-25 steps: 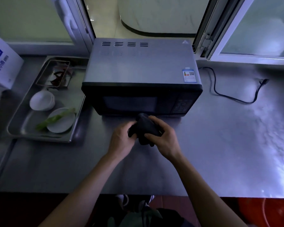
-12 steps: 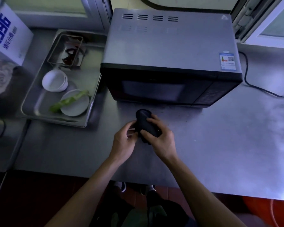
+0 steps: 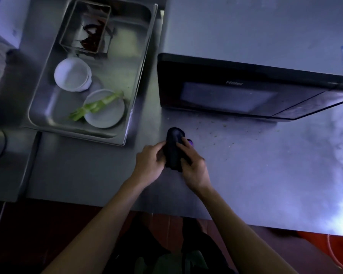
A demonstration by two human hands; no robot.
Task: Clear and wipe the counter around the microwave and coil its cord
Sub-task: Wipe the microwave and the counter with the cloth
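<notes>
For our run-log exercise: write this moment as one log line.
step: wipe prep | left hand: grips dark cloth | right hand: grips same cloth | counter: crumbs before microwave

A metal tray (image 3: pixel 139 80) at the counter's left edge holds a white bowl (image 3: pixel 72 74), a plate (image 3: pixel 105 112) with a green stalk (image 3: pixel 96 105), and a small tin (image 3: pixel 85 26).

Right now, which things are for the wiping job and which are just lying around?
For the job: dark cloth held by left hand and right hand; crumb-speckled counter; microwave.
Lying about: metal tray, white bowl, plate, green stalk.
</notes>
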